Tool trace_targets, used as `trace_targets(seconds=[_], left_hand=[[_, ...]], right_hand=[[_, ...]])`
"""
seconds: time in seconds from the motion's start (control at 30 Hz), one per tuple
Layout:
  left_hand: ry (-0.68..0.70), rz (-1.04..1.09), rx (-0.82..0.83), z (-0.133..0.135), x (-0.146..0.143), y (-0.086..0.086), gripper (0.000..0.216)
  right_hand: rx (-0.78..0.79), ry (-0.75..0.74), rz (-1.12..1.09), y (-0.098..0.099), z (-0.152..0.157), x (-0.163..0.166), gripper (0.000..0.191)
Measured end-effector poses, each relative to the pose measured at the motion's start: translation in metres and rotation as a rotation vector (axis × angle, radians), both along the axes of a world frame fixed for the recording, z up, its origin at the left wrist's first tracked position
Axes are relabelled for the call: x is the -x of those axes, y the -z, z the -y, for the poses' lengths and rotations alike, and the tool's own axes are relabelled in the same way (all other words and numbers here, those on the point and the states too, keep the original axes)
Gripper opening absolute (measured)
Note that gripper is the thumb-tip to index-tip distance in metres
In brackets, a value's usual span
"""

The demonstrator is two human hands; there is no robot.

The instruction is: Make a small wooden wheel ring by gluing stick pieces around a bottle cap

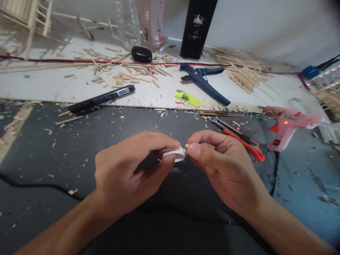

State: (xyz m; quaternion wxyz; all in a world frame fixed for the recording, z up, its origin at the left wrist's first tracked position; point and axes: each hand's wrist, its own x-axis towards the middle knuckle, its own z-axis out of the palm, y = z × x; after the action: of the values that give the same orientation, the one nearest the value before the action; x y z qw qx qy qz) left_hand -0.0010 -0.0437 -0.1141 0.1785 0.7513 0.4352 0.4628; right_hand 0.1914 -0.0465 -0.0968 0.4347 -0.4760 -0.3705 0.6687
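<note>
Between the thumb and fingers of my left hand (135, 166) is a small white round cap (179, 156), tilted, with bits of wood along its upper edge. My right hand (220, 163) pinches a short wooden stick piece (187, 145) at the cap's right side. The stick's end is mostly covered by my thumb and fingertip, and I cannot tell whether it touches the cap. Both hands are above the dark tabletop (170, 230).
A pink glue gun (287, 124) with a lit red light lies at the right. Nearby are an orange utility knife (244, 143), blue cutters (204, 81), a yellow-green lighter (188, 98) and a black marker (102, 99). Cut sticks (127, 78) lie scattered behind; a black cable (39, 186) crosses at left.
</note>
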Motion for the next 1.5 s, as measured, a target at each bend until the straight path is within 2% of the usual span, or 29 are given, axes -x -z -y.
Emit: trace_targets(seconds=[0.33, 0.5, 0.77, 0.93, 1.07, 1.2, 1.5], left_hand=[[-0.002, 0.024, 0.015, 0.0014, -0.0021, -0.0013, 0.026], [0.023, -0.026, -0.042, -0.0020, 0.0004, 0.0032, 0.026], [0.047, -0.005, -0.041, -0.0036, 0.0002, 0.0029, 0.023], [0.053, 0.019, 0.014, -0.0041, -0.0012, 0.0021, 0.027], [0.074, 0.056, -0.005, -0.0035, -0.0016, 0.0020, 0.030], [0.026, 0.020, 0.038, 0.0004, -0.0043, 0.0001, 0.025], [0.032, -0.001, 0.012, 0.0011, -0.0034, 0.0001, 0.033]], right_hand=[[0.081, -0.063, -0.022, -0.0011, -0.0032, -0.0012, 0.004], [0.108, -0.058, -0.034, -0.0014, -0.0029, -0.0008, 0.004], [0.150, -0.076, -0.068, -0.0021, -0.0036, -0.0007, 0.006], [0.159, -0.078, -0.057, -0.0014, -0.0059, 0.0001, 0.009], [0.163, -0.090, -0.056, -0.0013, -0.0063, -0.0006, 0.010], [0.167, -0.096, -0.082, -0.0024, -0.0063, -0.0018, 0.008], [0.173, -0.124, -0.108, -0.0028, -0.0051, -0.0012, 0.006]])
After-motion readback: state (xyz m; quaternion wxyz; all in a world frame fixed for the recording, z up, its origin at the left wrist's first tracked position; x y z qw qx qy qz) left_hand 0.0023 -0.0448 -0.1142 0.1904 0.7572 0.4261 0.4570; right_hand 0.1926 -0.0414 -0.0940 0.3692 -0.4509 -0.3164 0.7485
